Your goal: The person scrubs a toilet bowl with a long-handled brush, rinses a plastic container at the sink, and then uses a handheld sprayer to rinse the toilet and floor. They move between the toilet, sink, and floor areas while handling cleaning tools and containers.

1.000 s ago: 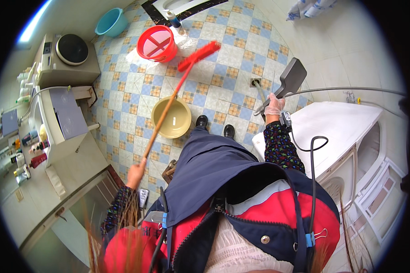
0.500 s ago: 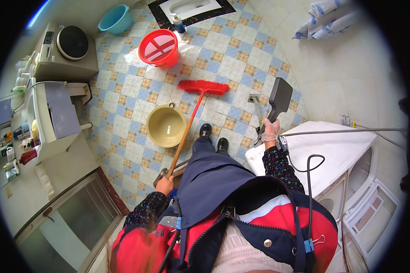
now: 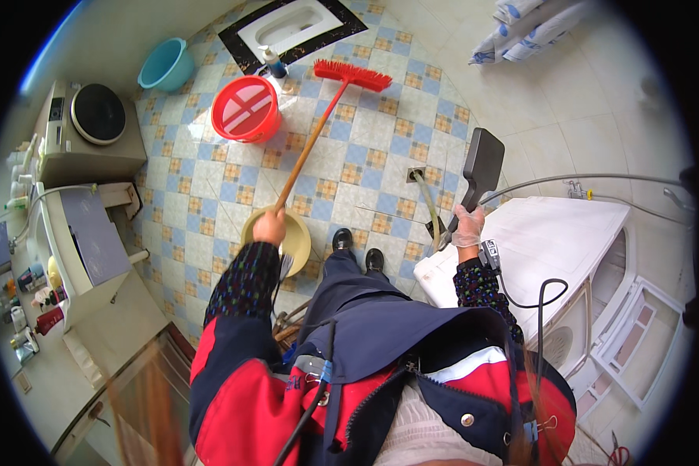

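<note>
Gripping a red broom (image 3: 318, 128) in the left hand (image 3: 269, 227) and a black dustpan (image 3: 481, 165) in the right hand (image 3: 467, 227), a person risked knocking the red bucket (image 3: 245, 109)

head-worn fisheye, looking steeply down, tiled floor (image 3: 365, 167) far below

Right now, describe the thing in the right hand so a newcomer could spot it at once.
Start at the white washing machine on the person's right. Just above its left corner, the gloved right hand grips a dark handle that rises to a flat, dark grey dustpan. Unlike the red broom nearby, it is held off the checked floor.
</note>
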Action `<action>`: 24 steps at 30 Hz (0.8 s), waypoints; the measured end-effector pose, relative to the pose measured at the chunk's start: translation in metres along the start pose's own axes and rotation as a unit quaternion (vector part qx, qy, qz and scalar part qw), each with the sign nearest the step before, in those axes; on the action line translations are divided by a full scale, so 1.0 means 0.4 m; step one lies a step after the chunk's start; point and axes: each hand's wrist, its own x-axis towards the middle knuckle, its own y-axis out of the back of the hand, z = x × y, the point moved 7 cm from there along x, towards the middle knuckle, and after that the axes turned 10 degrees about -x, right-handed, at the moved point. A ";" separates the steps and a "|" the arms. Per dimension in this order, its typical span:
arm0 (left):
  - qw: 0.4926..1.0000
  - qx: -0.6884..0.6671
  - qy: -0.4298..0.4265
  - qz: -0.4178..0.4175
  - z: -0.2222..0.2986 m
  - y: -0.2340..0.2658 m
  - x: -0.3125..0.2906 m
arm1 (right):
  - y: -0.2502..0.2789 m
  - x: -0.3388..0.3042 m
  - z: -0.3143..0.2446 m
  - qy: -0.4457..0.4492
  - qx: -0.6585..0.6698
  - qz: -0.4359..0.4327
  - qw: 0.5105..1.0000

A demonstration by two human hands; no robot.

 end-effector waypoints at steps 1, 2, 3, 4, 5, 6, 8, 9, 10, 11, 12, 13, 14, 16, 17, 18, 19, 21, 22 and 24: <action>1.000 0.004 -0.013 0.019 -0.033 0.017 -0.061 | -0.002 0.000 -0.003 -0.004 -0.004 0.004 1.000; 1.000 0.025 -0.004 0.015 -0.073 0.020 -0.118 | -0.013 0.001 -0.012 0.015 0.020 -0.007 1.000; 1.000 0.021 -0.011 0.013 -0.112 0.024 -0.178 | -0.020 0.001 -0.012 0.003 0.035 -0.014 0.999; 0.999 0.030 -0.005 0.013 -0.157 0.027 -0.240 | -0.026 0.001 -0.013 0.000 0.042 -0.013 0.999; 1.000 0.025 -0.004 0.015 -0.203 0.031 -0.304 | -0.031 0.002 -0.014 -0.002 0.048 -0.017 0.999; 0.999 0.035 0.016 0.001 -0.255 0.027 -0.371 | -0.035 0.002 -0.014 -0.006 0.041 -0.013 0.999; 0.998 0.044 0.033 -0.014 -0.351 0.012 -0.503 | -0.045 0.003 -0.007 -0.020 0.088 -0.024 0.996; 0.998 0.053 0.029 -0.015 -0.385 -0.003 -0.562 | -0.050 0.005 0.004 -0.039 0.119 -0.032 0.992; 0.997 0.055 0.038 -0.029 -0.429 -0.023 -0.625 | -0.052 0.004 0.007 -0.036 0.121 -0.037 0.991; 0.996 0.072 0.036 -0.033 -0.464 -0.039 -0.681 | -0.058 0.005 0.017 -0.043 0.121 -0.054 0.990; 0.995 0.067 0.058 -0.053 -0.502 -0.063 -0.723 | -0.058 0.003 0.021 -0.030 0.112 -0.060 0.991; 0.992 0.070 0.084 -0.068 -0.530 -0.087 -0.756 | -0.056 0.001 0.031 -0.030 0.093 -0.061 0.993; 0.987 0.118 0.072 -0.080 -0.529 -0.120 -0.771 | -0.047 -0.001 0.039 -0.016 0.053 -0.045 0.997; 0.978 0.099 0.110 -0.146 -0.526 -0.186 -0.773 | -0.039 -0.006 0.063 -0.042 0.030 -0.046 0.998; 0.982 0.052 0.116 -0.142 -0.506 -0.217 -0.747 | -0.035 -0.009 0.071 -0.053 0.008 -0.044 0.998; 0.982 0.004 0.127 -0.137 -0.476 -0.255 -0.711 | -0.031 -0.010 0.075 -0.056 -0.007 -0.046 0.997; 0.982 0.052 0.130 -0.130 -0.437 -0.296 -0.658 | -0.028 -0.011 0.074 -0.059 -0.013 -0.047 0.997; 0.991 0.064 0.082 -0.086 -0.346 -0.345 -0.527 | -0.026 -0.007 0.061 -0.058 -0.035 -0.057 0.996; 0.993 0.055 0.090 -0.056 -0.323 -0.346 -0.458 | -0.023 -0.006 0.053 -0.068 -0.055 -0.061 0.994; 0.993 0.067 0.082 -0.055 -0.273 -0.335 -0.306 | -0.012 0.006 0.004 -0.005 -0.079 -0.028 0.997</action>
